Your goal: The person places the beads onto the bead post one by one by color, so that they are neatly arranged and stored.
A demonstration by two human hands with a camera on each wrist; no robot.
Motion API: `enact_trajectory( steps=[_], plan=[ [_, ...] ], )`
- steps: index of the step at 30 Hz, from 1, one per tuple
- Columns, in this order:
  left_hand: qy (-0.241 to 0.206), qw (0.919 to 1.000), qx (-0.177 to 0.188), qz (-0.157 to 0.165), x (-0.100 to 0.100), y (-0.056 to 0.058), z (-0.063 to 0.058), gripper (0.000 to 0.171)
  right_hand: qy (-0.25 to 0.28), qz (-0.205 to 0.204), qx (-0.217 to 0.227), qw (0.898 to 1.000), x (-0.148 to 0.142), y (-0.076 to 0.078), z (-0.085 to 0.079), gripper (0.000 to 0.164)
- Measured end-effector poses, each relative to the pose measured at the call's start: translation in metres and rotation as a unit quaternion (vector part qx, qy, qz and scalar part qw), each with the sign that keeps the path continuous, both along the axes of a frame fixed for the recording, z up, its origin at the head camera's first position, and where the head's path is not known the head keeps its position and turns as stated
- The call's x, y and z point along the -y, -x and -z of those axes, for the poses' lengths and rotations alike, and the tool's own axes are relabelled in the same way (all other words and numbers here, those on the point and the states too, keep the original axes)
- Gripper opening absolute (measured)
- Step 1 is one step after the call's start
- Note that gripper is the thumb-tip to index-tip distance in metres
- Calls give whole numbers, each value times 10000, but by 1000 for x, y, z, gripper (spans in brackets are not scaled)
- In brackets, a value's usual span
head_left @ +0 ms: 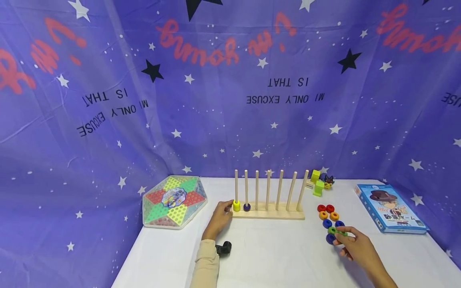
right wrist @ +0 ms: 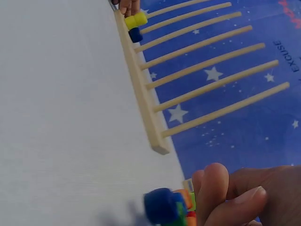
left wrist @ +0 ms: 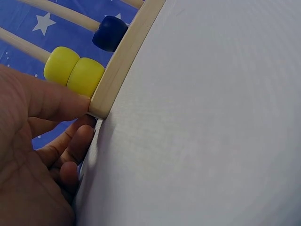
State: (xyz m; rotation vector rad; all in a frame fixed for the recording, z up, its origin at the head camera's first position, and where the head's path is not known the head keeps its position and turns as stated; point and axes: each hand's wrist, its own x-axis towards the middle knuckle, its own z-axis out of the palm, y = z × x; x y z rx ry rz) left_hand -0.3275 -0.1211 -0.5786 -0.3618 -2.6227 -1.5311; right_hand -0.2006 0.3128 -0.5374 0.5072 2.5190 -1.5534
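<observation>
My left hand [head_left: 220, 218] pinches the left end of a wooden peg rack [head_left: 268, 216] with upright rods. Two yellow beads [left wrist: 75, 70] are stacked on the end rod beside my left thumb. On the neighbouring rod sits one dark blue bead [head_left: 246, 207]. At the right, my right hand [head_left: 360, 250] reaches over loose beads with bent fingers and thumb around a green bead [head_left: 332, 231] and another green one partly covered. The fingers hide whether either is gripped. A dark blue bead [head_left: 330, 239] lies against the thumb side; the right wrist view shows a blue bead [right wrist: 160, 205] by the fingers.
Red beads [head_left: 321, 208], orange beads [head_left: 323, 215] and blue beads [head_left: 327, 223] lie beyond my right hand. A hexagonal board game box [head_left: 176, 202] stands at the left, a blue game box [head_left: 392, 208] at the right. Small green blocks [head_left: 318, 188] are behind the beads.
</observation>
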Motion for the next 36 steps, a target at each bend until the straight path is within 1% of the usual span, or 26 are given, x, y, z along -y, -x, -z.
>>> enact_trajectory(
  steps=[4,9,12,17,22,26,32,34,36],
  plan=[
    [-24,10000,-24,-11,0,-1,0,50,2,-4,69,10000,3,-2,13,55],
    [-48,10000,-54,-15,-2,-3,1,49,-66,86,252,9996,7,-2,23,61],
    [-69,10000,-44,-23,-2,-4,0,49,-194,70,320,9993,8,-1,25,65],
    [-85,9999,-50,-33,-1,-3,-2,50,-205,100,371,9991,10,1,25,63],
    [-94,10000,-31,-7,0,-3,-3,48,28,143,457,9988,12,3,26,59],
    [-55,10000,-26,-4,0,-1,-1,47,198,166,542,9982,12,5,31,58],
    [-60,10000,-60,9,1,0,1,48,27,98,538,9985,13,8,38,59],
    [-62,9999,-80,26,1,1,1,48,-64,28,512,9987,13,8,37,59],
    [-66,9999,-76,28,1,0,0,48,-247,-79,433,9987,15,8,32,59]
  ],
)
